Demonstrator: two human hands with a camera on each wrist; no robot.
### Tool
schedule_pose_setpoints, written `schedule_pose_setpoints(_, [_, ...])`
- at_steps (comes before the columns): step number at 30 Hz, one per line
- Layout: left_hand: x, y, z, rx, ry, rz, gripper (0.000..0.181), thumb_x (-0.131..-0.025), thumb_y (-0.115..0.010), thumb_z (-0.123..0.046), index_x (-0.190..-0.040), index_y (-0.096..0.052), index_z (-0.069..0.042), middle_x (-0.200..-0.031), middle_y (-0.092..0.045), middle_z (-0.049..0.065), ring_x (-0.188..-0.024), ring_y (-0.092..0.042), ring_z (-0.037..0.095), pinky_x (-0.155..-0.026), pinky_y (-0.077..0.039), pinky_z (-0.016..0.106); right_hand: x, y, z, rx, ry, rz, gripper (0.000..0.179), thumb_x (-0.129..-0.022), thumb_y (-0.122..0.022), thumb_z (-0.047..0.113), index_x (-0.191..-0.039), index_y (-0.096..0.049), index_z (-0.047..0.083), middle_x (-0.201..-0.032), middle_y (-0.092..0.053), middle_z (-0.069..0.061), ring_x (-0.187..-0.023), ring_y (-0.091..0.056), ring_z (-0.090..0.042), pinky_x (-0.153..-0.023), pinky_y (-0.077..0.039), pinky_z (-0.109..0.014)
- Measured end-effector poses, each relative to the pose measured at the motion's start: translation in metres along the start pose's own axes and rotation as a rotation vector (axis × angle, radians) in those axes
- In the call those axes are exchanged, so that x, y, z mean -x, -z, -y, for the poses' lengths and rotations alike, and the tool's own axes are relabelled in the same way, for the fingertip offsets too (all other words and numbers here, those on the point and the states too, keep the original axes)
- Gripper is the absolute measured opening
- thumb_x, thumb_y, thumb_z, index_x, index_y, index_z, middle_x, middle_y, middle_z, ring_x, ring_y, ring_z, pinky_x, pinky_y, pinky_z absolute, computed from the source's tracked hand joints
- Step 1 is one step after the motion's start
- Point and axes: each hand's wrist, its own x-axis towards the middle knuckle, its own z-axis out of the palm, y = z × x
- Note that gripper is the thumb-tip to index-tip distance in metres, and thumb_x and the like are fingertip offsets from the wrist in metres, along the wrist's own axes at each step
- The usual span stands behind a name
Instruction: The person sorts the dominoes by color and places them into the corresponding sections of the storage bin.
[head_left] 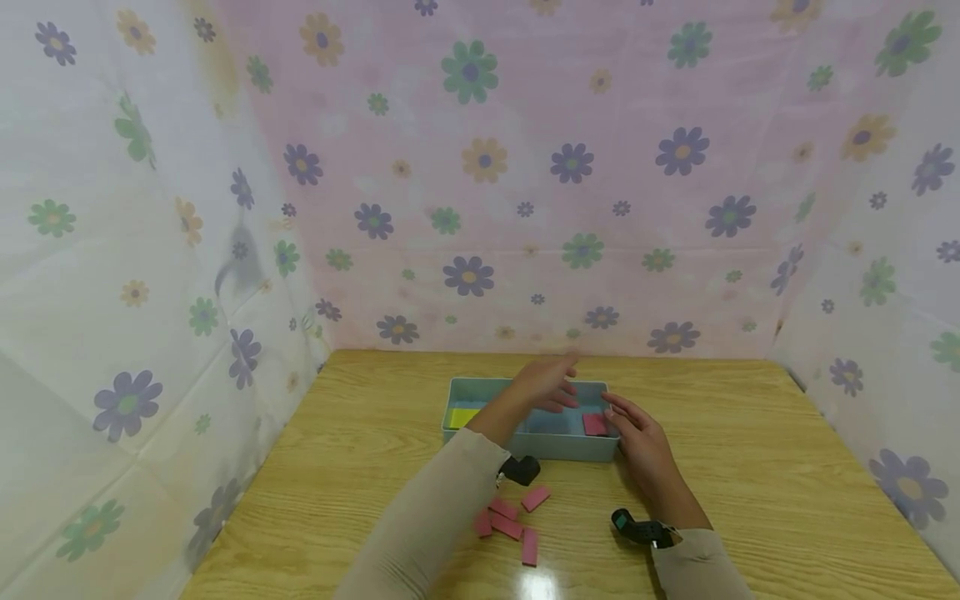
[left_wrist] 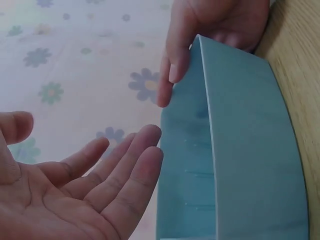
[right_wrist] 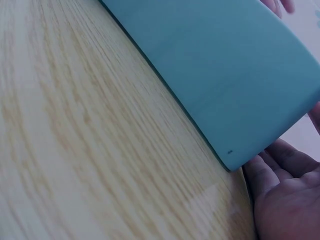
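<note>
- the blue-green box (head_left: 573, 448) is set on the table (head_left: 360, 467), with its open top faced upward.
- the left hand (head_left: 546, 386) is held over the middle of the box; its fingers are stretched out, and nothing is seen to be grasped.
- the right hand (head_left: 643, 446) is rested against the right end of the box, its fingers loosely bent along the rim and end wall; nothing is seen to be clenched.
- a pink block (head_left: 594, 424) is contained in the right end of the box.
- a yellow piece (head_left: 461, 417) is contained in the left end of the box, partly hidden by its front wall.
- loose pink blocks (head_left: 529, 547) are scattered in front of the box, some overlapped or touching; part of the group is covered by the left sleeve (head_left: 446, 492).
- behind the box, a flower-patterned cloth (head_left: 525, 108) is hung.
</note>
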Motion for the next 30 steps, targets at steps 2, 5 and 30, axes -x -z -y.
schedule_pose_setpoints(2, [0.004, 0.006, 0.005, -0.011, -0.032, 0.013, 0.058, -0.102, -0.055, -0.058, -0.129, -0.068, -0.008, -0.122, -0.072, 0.021, -0.102, -0.075, 0.035, -0.092, -0.06, 0.052, 0.001, -0.001, 0.001, 0.004, -0.005, -0.001, 0.05, -0.109, -0.054, 0.035, -0.156, -0.048, 0.021, -0.168, -0.032, -0.007, -0.157, -0.026, -0.026, -0.127, -0.023, -0.053])
schedule_pose_setpoints(5, [0.013, 0.014, 0.013, -0.021, -0.074, 0.028, 0.044, -0.104, -0.059, -0.047, -0.125, -0.069, -0.01, -0.124, -0.072, 0.017, -0.103, -0.075, 0.032, -0.088, -0.062, 0.049, 0.002, -0.001, 0.001, 0.014, -0.01, -0.001, 0.048, -0.109, -0.054, 0.035, -0.155, -0.049, 0.022, -0.169, -0.031, -0.007, -0.157, -0.025, -0.026, -0.127, -0.023, -0.053])
schedule_pose_setpoints(30, [0.085, 0.034, 0.084, -0.149, -0.254, -0.053, 0.03, -0.094, -0.078, -0.031, -0.12, -0.074, -0.017, -0.111, -0.072, -0.002, -0.099, -0.067, 0.013, -0.082, -0.059, 0.03, 0.001, 0.001, 0.0, 0.045, -0.01, -0.007, 0.049, -0.108, -0.055, 0.037, -0.155, -0.05, 0.025, -0.169, -0.03, -0.007, -0.157, -0.027, -0.028, -0.126, -0.025, -0.054])
